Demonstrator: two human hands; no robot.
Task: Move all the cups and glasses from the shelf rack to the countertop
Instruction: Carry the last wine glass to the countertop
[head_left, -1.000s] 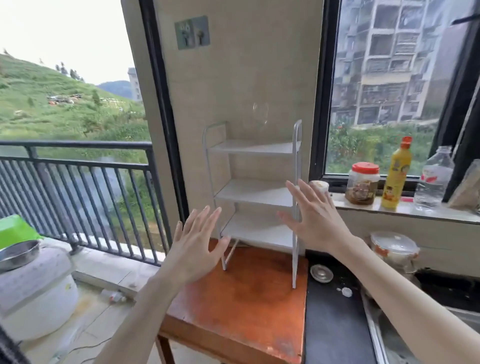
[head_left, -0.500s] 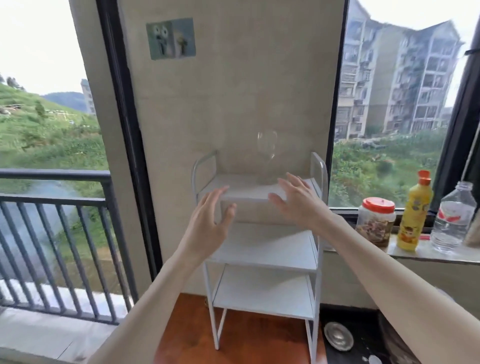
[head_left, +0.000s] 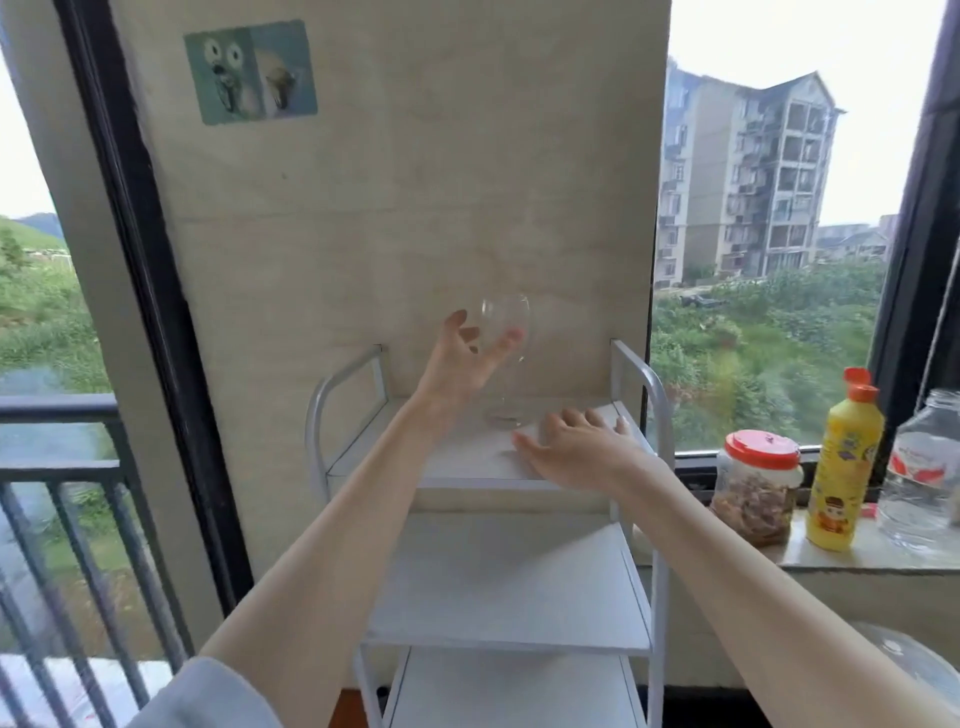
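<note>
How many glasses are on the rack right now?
1: a clear wine glass on the top shelf, left hand open around it. Lower shelves look bare; bottom one partly cut off.

Red-lidded jar (head_left: 756, 493), yellow bottle (head_left: 844, 467), clear bottle (head_left: 922, 473) share the windowsill (head_left: 857, 558).

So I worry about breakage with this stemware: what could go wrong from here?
The wine glass is clear and hard to see against the pale wall, so the open left hand could misjudge it and knock the bowl. It stands on a thin stem and small foot on the top shelf of the rack, so a sideways push may tip it. The right hand lies flat close to the foot and could bump it.
</note>
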